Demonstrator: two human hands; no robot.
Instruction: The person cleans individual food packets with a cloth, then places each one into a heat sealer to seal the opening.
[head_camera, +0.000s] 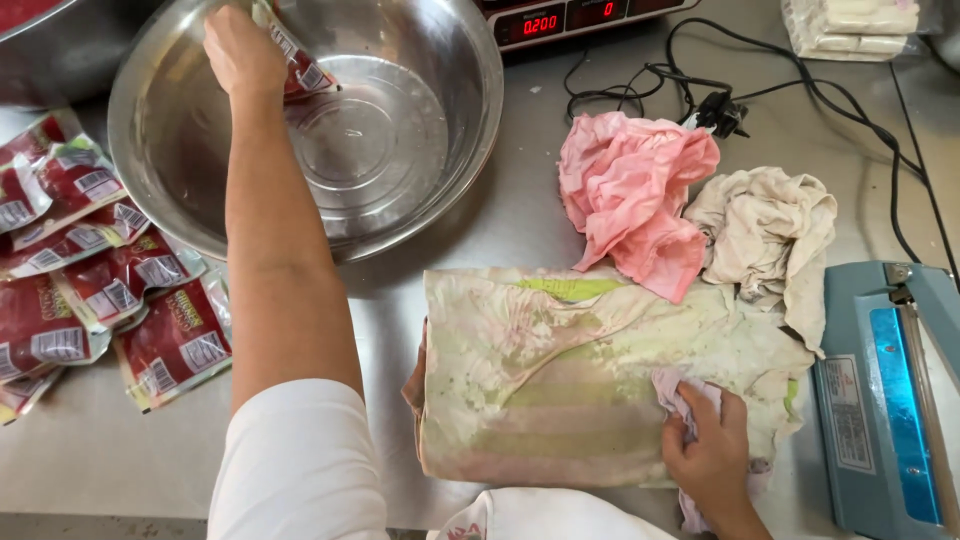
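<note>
The left hand (240, 50) holds a red pouch (305, 70) inside the bowl (440, 150), while right of the bowl the right hand (705, 445) grips a rag (690, 400) on the folded cloth (560, 380).

Just one view here, taken from a head-worn camera and pointed steeply down at a steel table (520, 215). Everything is seen from close up, arm's reach basically. The folded cloth (590, 375) is framed low centre; a metal bowl (440, 150) is caught up-left of it, a blue sealer (885, 400) cut off right of it.
</note>
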